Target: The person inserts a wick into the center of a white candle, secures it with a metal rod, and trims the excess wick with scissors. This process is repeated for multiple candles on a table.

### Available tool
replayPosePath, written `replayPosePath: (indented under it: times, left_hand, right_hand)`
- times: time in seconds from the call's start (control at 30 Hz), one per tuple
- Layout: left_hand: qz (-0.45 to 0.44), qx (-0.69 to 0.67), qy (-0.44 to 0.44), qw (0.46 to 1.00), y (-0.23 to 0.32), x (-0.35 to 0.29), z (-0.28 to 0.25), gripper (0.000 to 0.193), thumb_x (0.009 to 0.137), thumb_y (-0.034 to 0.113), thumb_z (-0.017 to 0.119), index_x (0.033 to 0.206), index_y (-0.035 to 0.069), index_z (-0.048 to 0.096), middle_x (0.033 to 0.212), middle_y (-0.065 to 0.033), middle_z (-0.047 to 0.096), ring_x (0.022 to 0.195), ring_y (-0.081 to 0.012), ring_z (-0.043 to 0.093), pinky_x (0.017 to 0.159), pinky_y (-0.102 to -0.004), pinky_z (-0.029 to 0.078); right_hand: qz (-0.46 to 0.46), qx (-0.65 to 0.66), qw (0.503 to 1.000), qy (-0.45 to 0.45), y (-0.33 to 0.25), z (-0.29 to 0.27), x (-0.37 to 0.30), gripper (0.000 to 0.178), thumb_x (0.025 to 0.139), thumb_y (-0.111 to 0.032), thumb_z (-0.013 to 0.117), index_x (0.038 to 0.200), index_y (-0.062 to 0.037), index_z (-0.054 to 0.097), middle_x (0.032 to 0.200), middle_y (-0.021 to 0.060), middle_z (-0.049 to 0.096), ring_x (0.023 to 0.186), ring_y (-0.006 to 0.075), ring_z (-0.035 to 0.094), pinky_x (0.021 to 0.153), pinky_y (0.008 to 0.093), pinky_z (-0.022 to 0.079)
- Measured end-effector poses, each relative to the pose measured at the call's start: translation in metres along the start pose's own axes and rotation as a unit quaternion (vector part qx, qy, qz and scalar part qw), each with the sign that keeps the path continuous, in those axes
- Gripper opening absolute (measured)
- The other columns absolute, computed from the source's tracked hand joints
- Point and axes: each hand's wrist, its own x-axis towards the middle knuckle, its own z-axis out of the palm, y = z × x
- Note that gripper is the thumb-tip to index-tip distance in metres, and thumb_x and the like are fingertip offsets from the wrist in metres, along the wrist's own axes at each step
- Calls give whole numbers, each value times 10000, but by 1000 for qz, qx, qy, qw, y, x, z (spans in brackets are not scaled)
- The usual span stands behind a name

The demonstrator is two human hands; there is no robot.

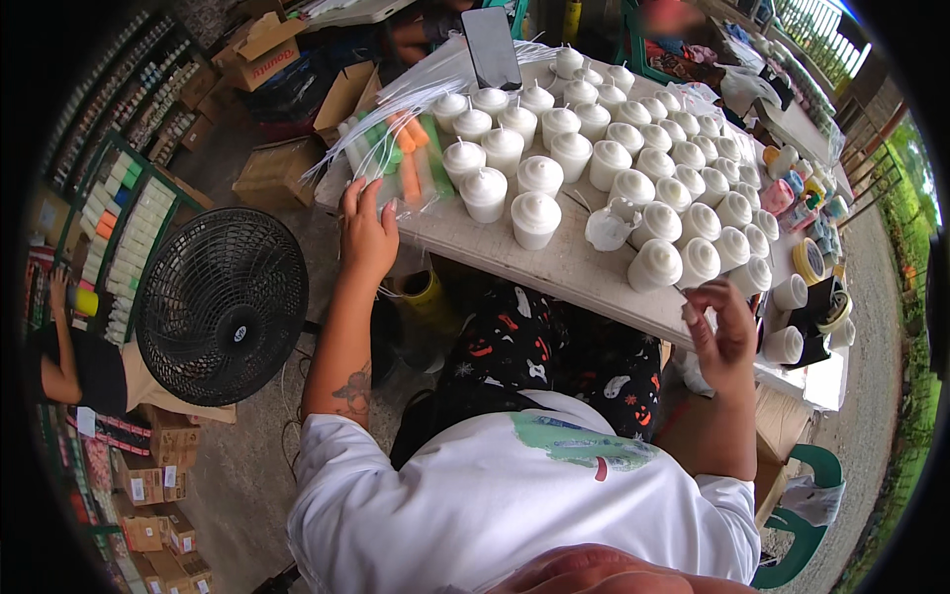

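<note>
My left hand [368, 230] is at the left edge of the white table [465, 233], fingers stretched out and the thumb apart. Its fingertips touch or nearly touch the ends of long white wick strands [381, 148]. My right hand [725, 332] hovers off the table's front right edge, thumb and fingers curled together; a thin dark tip shows there, too small to name. Closest to it stand white candles [655, 265] with domed, stepped tops, several with short wicks. Many more fill the tabletop. A clear, crumpled-looking piece [607, 229] lies among them.
Orange and green candles [408, 158] in clear plastic lie beyond my left hand. A phone [491, 49] stands propped at the back. Left of me are a black fan [223, 307] and cardboard boxes [275, 176]. Tape rolls [808, 259] and bottles crowd the right side. Another person's arm [61, 337] shows far left.
</note>
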Motion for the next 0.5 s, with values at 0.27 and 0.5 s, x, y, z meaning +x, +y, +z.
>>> replayPosePath:
  times: [0.27,0.5]
  left_hand:
    - [-53,-56,7,997,-16,115,14,286,818,191,670,1053,29,654,1081,-152,622,1062,-329,569,933,-399,443]
    - [21,28,-125,991,-36,202,64,274,810,247,685,1019,70,691,1092,-150,621,1033,-342,592,892,-405,474]
  right_hand:
    - [214,127,945,-212,33,75,-85,150,842,-26,685,988,-10,652,868,77,613,747,141,635,658,255,505]
    - [318,135,921,-181,47,86,-97,121,858,-81,675,965,-26,666,885,109,661,791,184,659,688,271,506]
